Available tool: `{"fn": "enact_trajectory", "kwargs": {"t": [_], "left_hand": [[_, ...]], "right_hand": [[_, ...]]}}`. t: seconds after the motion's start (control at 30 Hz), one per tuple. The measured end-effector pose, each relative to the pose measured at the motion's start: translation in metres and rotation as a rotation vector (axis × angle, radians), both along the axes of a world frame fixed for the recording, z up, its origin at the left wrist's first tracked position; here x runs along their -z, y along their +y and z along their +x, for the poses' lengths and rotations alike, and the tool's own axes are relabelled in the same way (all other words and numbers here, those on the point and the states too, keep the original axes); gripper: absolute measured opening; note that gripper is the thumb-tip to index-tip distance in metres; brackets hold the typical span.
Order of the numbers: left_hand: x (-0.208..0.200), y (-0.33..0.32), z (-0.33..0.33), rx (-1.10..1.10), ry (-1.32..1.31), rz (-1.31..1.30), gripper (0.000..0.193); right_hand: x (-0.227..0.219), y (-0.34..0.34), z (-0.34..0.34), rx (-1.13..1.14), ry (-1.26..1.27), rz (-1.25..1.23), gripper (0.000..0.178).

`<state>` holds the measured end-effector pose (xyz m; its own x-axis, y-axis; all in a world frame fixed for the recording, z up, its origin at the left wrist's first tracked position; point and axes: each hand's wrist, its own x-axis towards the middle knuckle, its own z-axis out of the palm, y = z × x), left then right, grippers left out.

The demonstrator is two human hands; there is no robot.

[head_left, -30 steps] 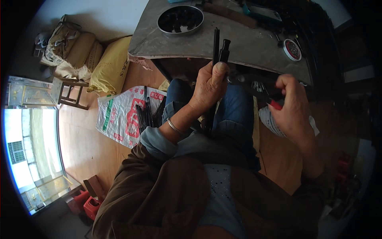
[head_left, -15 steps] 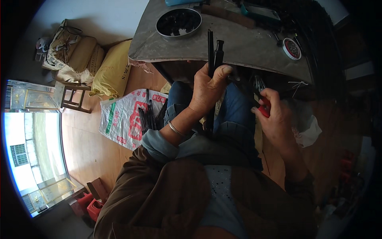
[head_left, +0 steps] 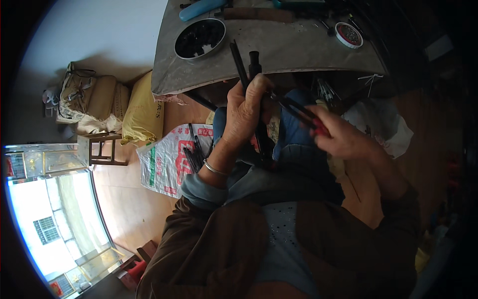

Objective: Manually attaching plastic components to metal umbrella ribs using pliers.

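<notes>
My left hand (head_left: 242, 110) is closed around a slim black rod (head_left: 237, 59) and a thicker black tube (head_left: 254, 61) with a flared end. Both stick up above the fist, and their lower part runs down between my knees. In my right hand (head_left: 343, 133) is a pair of pliers (head_left: 298, 109) with red grips, its fingers wrapped round them. The dark jaws reach to the left thumb and the side of the tube. What lies between the jaws is too small and dark to make out.
Ahead is a grey worktable (head_left: 294, 47) with a round dish (head_left: 200, 39) of black pieces and a small white-rimmed tin (head_left: 349, 35). More black rods (head_left: 195, 149) lie on a printed white sack (head_left: 154, 167) to the left. Beyond stand a wooden stool (head_left: 107, 149) and stuffed sacks (head_left: 144, 112).
The pliers have moved left and up, their jaws now at the left hand. The rod in the left hand leans further left. The whole view has shifted a little.
</notes>
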<state>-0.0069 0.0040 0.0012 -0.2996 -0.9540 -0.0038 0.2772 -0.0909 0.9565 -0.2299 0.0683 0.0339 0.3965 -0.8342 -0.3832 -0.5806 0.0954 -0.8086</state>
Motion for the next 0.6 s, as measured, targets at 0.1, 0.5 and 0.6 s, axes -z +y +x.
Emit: {"fn": "enact_trajectory", "kwargs": {"t": [0.1, 0.5, 0.6], "left_hand": [[0.006, 0.0, 0.001, -0.037, 0.037, 0.005, 0.048], [0.001, 0.007, -0.004, -0.009, 0.087, -0.005, 0.046], [0.003, 0.009, -0.001, 0.077, 0.161, -0.028, 0.044]], "right_hand": [[-0.001, 0.008, -0.005, 0.115, -0.29, -0.038, 0.026], [-0.006, 0.008, -0.014, 0.108, -0.284, -0.104, 0.032], [-0.003, 0.021, -0.009, 0.183, -0.657, 0.504, 0.02]]}}
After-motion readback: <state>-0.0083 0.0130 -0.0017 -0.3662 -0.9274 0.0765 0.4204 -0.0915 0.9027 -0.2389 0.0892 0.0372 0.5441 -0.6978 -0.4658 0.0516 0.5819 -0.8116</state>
